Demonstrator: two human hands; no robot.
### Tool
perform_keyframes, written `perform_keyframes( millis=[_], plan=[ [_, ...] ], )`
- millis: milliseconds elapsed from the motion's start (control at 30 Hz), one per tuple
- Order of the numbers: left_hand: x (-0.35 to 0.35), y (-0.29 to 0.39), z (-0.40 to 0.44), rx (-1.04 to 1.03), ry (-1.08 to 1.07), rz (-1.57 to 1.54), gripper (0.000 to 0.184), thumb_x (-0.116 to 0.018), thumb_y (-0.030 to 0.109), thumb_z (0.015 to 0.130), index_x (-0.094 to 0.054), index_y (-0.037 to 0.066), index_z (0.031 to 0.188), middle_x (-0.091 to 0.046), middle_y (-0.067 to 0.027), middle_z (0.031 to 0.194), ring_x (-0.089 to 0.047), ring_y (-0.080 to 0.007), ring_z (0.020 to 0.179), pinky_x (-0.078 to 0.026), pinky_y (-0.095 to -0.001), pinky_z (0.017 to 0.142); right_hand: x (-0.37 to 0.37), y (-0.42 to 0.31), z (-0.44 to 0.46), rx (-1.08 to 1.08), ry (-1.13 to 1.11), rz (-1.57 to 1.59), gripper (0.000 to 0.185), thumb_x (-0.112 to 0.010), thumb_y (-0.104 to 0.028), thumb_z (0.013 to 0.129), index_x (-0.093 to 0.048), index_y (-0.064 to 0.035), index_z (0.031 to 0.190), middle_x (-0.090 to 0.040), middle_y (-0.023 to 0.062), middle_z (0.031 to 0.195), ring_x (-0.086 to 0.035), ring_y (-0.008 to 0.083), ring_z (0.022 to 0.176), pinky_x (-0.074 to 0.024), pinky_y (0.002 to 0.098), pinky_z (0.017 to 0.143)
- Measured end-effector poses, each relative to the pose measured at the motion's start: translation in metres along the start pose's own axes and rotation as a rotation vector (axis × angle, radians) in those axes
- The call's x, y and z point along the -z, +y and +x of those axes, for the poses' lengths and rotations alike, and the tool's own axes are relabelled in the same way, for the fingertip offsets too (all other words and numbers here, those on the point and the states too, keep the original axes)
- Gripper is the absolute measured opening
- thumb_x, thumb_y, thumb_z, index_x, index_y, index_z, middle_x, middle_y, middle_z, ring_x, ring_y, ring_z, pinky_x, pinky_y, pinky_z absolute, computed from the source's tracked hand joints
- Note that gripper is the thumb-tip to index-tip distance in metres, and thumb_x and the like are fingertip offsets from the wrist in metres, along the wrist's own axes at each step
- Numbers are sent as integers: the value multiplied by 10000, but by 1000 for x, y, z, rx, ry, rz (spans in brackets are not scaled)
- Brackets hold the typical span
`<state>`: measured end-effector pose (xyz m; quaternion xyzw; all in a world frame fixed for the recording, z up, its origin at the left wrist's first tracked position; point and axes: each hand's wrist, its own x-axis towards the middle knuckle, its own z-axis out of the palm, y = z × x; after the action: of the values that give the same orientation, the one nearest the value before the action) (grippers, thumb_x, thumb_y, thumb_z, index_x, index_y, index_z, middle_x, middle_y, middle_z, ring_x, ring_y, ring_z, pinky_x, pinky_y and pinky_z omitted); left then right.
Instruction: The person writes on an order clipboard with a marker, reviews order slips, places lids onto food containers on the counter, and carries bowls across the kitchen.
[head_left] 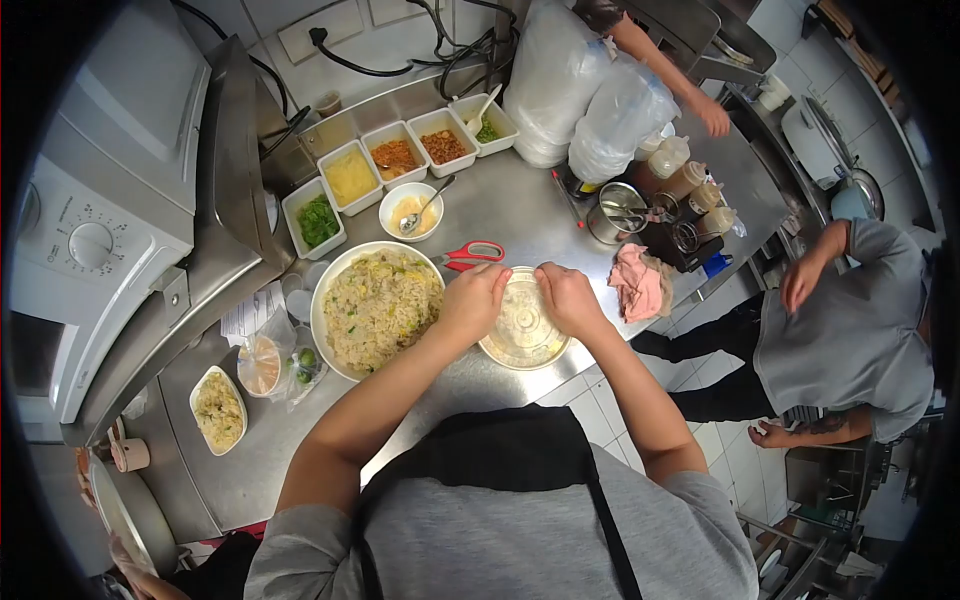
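Observation:
In front of me on the steel counter sits a round takeaway container [524, 335] under a clear lid, with pale yellowish contents showing through. The fingers of my left hand [474, 302] curl over its left rim, and my right hand [570, 300] grips the far right rim, thumbs near the top edge. Close to the left hand is a large white bowl of fried rice [380, 310]. Red-handled scissors [474, 254] lie just beyond the container. A small white bowl [411, 212] with a spoon stands behind the rice.
Several white tubs of toppings [397, 155] line the back. Plastic-wrapped stacks [560, 85], a metal pot [616, 214], sauce bottles [684, 180] and a pink cloth [640, 283] stand right. A smaller rice dish [218, 410] is left. Co-workers [840, 330] are at the right.

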<state>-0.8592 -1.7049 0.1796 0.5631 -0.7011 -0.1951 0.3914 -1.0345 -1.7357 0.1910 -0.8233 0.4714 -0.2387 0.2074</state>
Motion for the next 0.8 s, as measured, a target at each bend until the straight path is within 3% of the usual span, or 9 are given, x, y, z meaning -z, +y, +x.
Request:
perform_keyframes(
  millis=[167, 267, 333, 367, 433, 533, 600, 667, 800],
  plan=[
    [-1, -1, 7, 97, -117, 148, 287, -456, 280, 911, -596, 41, 835, -617, -151, 792, -587, -360, 752, -471, -442, 639, -5, 3, 6, -84, -59, -52, 275, -424, -214, 919, -523, 8, 793, -585, 232, 764, -556, 424, 721, -436, 483, 661],
    [5, 10, 11, 224, -207, 239, 304, -448, 291, 915, -592, 41, 820, -613, -164, 865, -591, -358, 744, -472, -451, 633, -2, 3, 8, -150, -113, -38, 305, -402, -245, 929, -539, 7, 827, -591, 238, 806, -560, 415, 773, -436, 475, 697],
    [6, 10, 12, 218, -233, 204, 270, -445, 257, 917, -600, 36, 914, -583, -160, 997, -576, -344, 843, -455, -448, 700, -4, 6, 6, -192, -147, -5, 348, -382, -279, 944, -576, 7, 909, -611, 234, 865, -583, 388, 841, -446, 442, 740],
    [7, 10, 11, 212, -249, 188, 265, -444, 240, 918, -604, 33, 962, -568, -158, 1063, -569, -336, 892, -446, -447, 733, -10, 13, 5, -192, -129, 200, 375, -366, -304, 950, -567, 12, 980, -606, 232, 930, -578, 367, 900, -439, 419, 780],
    [13, 12, 6, -51, -93, 161, 299, -412, 220, 926, -543, 22, 1107, -473, -166, 1216, -497, -332, 1060, -393, -465, 857, -13, 24, 2, -182, -90, 604, 459, -335, -353, 963, -548, 23, 1122, -596, 229, 1059, -567, 325, 1017, -426, 373, 862],
    [31, 39, 6, -262, 13, 180, 404, -367, 193, 932, -394, -8, 1281, -333, -166, 1372, -330, -331, 1256, -246, -499, 1007, 12, 15, -3, -287, 53, 734, 553, -296, -402, 968, -441, 47, 1257, -511, 216, 1237, -476, 295, 1172, -350, 336, 973],
    [45, 68, 0, -287, -44, 143, 484, -340, 205, 932, -291, -36, 1349, -236, -163, 1443, -190, -344, 1344, -101, -533, 1075, 28, 2, 1, -122, 176, 572, 571, -288, -406, 968, -420, 65, 1263, -474, 227, 1272, -446, 309, 1201, -332, 342, 995],
    [24, 56, -9, -288, -105, 245, 497, -352, 236, 928, -306, -36, 1342, -249, -162, 1438, -206, -334, 1340, -102, -533, 1075, 20, -2, -1, -33, 243, 432, 572, -286, -400, 968, -404, 68, 1274, -466, 237, 1278, -422, 321, 1226, -316, 341, 1011],
    [2, 36, -12, -291, -222, 442, 524, -375, 288, 921, -330, -33, 1332, -277, -156, 1428, -245, -298, 1331, -124, -518, 1074, -28, 26, -9, -258, 114, 461, 565, -297, -401, 966, -412, 63, 1269, -514, 221, 1227, -478, 291, 1170, -342, 317, 986]
  ],
)
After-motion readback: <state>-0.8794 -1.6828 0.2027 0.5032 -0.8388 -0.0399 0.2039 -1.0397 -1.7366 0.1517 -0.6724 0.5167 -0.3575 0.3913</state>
